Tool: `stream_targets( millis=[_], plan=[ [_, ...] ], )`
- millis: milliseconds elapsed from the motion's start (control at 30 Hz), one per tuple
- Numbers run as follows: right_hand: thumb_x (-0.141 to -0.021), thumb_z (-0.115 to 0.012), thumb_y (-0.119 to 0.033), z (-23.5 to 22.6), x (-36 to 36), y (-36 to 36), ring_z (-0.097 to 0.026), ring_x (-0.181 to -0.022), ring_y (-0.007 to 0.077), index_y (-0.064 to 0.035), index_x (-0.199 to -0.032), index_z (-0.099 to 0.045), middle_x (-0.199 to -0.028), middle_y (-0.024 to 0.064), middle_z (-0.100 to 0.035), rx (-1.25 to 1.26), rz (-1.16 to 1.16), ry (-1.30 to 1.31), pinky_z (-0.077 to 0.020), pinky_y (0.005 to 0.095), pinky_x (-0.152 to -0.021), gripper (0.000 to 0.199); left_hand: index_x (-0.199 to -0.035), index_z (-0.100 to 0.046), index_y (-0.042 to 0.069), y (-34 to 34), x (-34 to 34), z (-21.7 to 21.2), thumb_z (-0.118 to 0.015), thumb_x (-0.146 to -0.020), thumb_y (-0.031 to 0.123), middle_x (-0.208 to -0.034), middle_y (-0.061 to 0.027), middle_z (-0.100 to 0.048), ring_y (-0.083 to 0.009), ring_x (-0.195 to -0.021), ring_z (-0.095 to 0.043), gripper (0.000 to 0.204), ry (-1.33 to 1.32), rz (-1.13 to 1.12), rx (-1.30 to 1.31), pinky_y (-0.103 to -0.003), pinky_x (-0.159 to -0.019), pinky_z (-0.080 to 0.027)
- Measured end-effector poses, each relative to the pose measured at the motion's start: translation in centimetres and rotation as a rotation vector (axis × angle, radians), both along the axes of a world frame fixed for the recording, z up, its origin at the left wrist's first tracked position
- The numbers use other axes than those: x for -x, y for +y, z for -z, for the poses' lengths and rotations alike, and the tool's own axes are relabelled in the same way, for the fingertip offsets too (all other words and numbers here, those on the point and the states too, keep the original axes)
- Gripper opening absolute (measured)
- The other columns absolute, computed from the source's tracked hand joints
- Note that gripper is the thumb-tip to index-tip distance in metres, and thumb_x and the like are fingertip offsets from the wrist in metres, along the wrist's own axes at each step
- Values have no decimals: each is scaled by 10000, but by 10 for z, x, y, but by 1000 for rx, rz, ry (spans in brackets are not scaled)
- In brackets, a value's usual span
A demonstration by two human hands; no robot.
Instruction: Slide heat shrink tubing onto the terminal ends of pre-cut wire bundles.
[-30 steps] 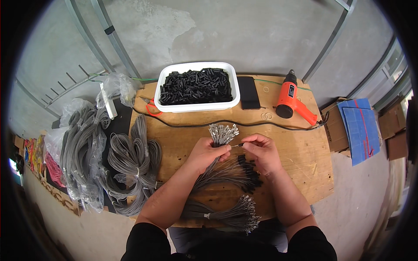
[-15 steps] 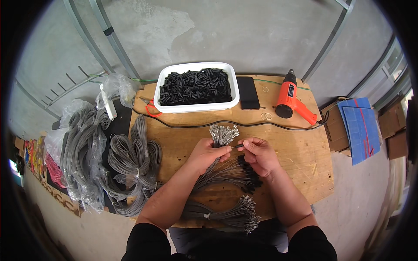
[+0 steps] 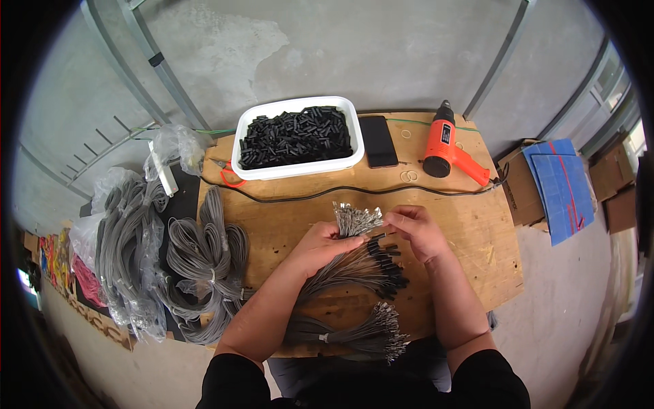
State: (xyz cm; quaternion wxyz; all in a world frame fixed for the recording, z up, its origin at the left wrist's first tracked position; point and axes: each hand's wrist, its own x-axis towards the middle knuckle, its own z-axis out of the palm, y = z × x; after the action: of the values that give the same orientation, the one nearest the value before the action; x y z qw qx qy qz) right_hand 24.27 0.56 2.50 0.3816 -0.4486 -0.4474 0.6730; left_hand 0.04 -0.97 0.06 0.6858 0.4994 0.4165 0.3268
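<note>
My left hand (image 3: 325,244) is closed around a bundle of grey wires (image 3: 344,262), its metal tips fanning up at 12 o'clock. My right hand (image 3: 417,232) pinches 1 tip between thumb and fingers. Black-sleeved wire ends (image 3: 388,262) lie at 6 o'clock. At 12 o'clock sits a white tub (image 3: 297,167) of black sleeves, with an orange heat gun (image 3: 451,144) at 1 o'clock.

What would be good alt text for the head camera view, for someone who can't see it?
Over a plywood table, the left hand grips a bundle of thin grey wires with metal terminal ends while the right hand pinches one end. Behind sit a white plastic tub of small black tubes and an orange heat gun.
</note>
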Motion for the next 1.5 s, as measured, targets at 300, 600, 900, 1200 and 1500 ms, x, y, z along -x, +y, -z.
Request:
stream_targets(
  millis=[300, 600, 900, 1200, 1500],
  plan=[
    [-830, -773, -99, 3, 20, -10, -570, -780, 121, -82, -976, -757, -841, 26, -595, -565, -78, -391, -460, 257, -717, 147, -1057, -699, -51, 4, 3, 5, -680, -943, 138, -806, -39, -646, -110, -719, -574, 222, -76, -51, 13, -268, -678, -475],
    [-688, -801, -64, 5, 29, -16, -610, -764, 248, -131, -829, -729, -799, 65, -582, -975, 80, -638, -491, 347, -679, 172, -1063, -686, -48, 3, -1, -7, -655, -954, 115, -964, -132, -725, -165, -840, -678, 198, -119, -113, 196, -293, -732, -545],
    [-724, -802, -182, 5, -15, -3, -621, -823, 257, -138, -855, -740, -847, 64, -594, -704, -348, -755, -466, 383, -831, 151, -1016, -684, -6, 6, 12, 2, -719, -878, 74, -823, -17, -647, -97, -689, -583, 164, -64, -156, -23, -246, -643, -474],
    [-853, -716, -246, 9, 24, -18, -584, -918, 252, -140, -875, -707, -890, 52, -555, -921, -351, -823, -382, 398, -817, 109, -1120, -681, -27, 6, 9, 2, -677, -915, 93, -845, -59, -666, -143, -733, -628, 238, -121, -177, 129, -278, -674, -521],
    [-808, -759, -172, 4, 17, -17, -591, -707, 215, -71, -844, -711, -740, 57, -569, -758, -380, -655, -451, 367, -661, 117, -1138, -673, -40, 4, 9, -3, -672, -938, 147, -939, -144, -721, -205, -810, -707, 274, -101, -156, 189, -317, -704, -567]
  ],
)
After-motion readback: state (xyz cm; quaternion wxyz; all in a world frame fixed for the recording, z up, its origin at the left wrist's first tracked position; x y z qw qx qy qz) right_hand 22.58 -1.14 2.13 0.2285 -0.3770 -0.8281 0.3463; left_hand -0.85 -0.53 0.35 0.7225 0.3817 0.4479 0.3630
